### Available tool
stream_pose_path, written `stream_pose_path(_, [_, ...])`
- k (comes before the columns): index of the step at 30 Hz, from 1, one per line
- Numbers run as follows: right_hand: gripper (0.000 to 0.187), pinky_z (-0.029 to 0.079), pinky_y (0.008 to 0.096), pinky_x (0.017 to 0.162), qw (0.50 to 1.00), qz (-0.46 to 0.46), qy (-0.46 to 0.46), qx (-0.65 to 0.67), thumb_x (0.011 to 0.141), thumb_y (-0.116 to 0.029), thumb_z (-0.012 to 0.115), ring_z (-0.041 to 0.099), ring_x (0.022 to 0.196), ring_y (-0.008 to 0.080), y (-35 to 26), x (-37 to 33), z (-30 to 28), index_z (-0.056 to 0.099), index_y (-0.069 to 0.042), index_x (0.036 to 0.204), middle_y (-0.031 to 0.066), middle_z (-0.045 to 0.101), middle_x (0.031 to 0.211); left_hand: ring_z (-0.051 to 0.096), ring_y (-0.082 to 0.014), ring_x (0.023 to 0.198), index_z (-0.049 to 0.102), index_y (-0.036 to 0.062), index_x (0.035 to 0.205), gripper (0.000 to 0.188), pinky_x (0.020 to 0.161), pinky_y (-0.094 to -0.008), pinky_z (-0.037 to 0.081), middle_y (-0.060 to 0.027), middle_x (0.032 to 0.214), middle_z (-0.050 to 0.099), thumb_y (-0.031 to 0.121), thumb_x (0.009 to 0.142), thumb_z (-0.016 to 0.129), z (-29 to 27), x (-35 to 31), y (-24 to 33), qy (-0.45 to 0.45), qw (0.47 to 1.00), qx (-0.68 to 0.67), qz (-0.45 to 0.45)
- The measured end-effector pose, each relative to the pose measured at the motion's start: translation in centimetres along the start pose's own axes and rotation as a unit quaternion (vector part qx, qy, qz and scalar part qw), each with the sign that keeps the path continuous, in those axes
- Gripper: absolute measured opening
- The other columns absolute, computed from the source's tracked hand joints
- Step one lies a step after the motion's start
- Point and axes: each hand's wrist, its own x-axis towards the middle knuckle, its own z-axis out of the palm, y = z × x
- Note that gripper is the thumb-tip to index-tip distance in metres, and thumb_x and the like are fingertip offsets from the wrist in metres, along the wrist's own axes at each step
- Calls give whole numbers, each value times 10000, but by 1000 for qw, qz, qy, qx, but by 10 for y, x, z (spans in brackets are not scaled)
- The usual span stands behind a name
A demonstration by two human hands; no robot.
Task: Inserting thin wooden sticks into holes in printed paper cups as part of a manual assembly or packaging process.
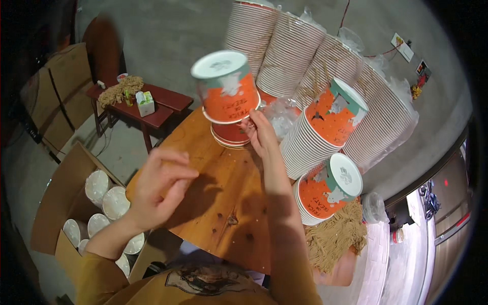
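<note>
An upside-down orange paper bucket (234,96) with a green band, a white ghost figure and a white base is at the far end of the wooden table (223,203). My right hand (261,133) pinches its lower rim. Directly beneath it shows a dark red round container (231,134); whether the two touch I cannot tell. My left hand (161,188) hovers over the table's left side, fingers bent and apart, holding nothing. To the right of my right arm stand a tall stack of matching buckets (325,127) and a shorter stack (325,190), both upside down.
Tall plastic-wrapped bucket stacks (290,56) line the back right. An open cardboard box (71,195) with several wrapped stacks stands at lower left. Tan twisted cords (335,236) lie at the table's right edge. A dark red bench (152,118) holds more cords and a tissue box (145,103).
</note>
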Motion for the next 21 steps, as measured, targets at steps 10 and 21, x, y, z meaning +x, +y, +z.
stream_pose_path(10, [217,552,299,614,981,45,188,-23,949,-256,600,616,688,178,72,26,-57,588,-39,960,68,616,817,576,-262,944,632,25,990,134,818,-327,457,-116,987,565,8,872,573,16,-37,-37,-77,981,-64,-166])
stream_pose_path(21, [318,459,440,838,367,-340,271,-822,780,-172,726,564,989,326,-98,-188,-4,593,-31,1033,137,596,1056,577,-294,976,571,28,1123,227,834,-342,466,-146,1042,553,103,908,561,107,-38,-55,-280,930,-141,-193])
